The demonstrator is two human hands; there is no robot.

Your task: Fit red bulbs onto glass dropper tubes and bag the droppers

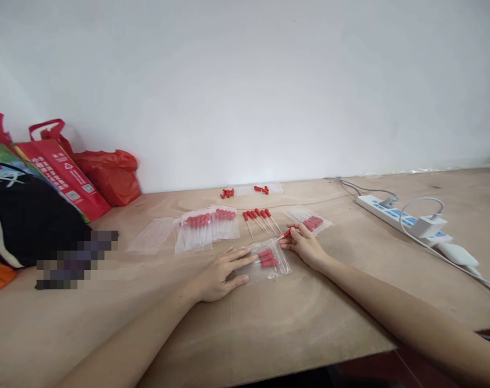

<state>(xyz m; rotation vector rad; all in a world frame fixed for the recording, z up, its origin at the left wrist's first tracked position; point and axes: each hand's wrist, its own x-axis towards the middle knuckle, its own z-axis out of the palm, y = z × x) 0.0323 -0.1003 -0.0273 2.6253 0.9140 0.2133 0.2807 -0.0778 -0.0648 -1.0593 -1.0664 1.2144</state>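
My left hand [224,274] lies with its fingers apart on a clear zip bag [283,263], pressing its left side to the table. Inside that bag are several droppers with red rubber bulbs [268,257]. My right hand [305,245] is closed in a pinch on the red bulb of a dropper [285,234], just above the bag's far right edge. Beyond the hands, several loose droppers [263,215] lie in a slanted row. Filled bags of droppers [202,231] overlap to the left, and another filled bag [309,218] lies partly behind my right hand.
A flat clear bag [151,235] lies at the left. Loose red bulbs [227,193] sit near the wall. A white power strip [390,213] with plugs and cables is at the right. Red bags [111,175] and a black bag [38,215] stand at the left.
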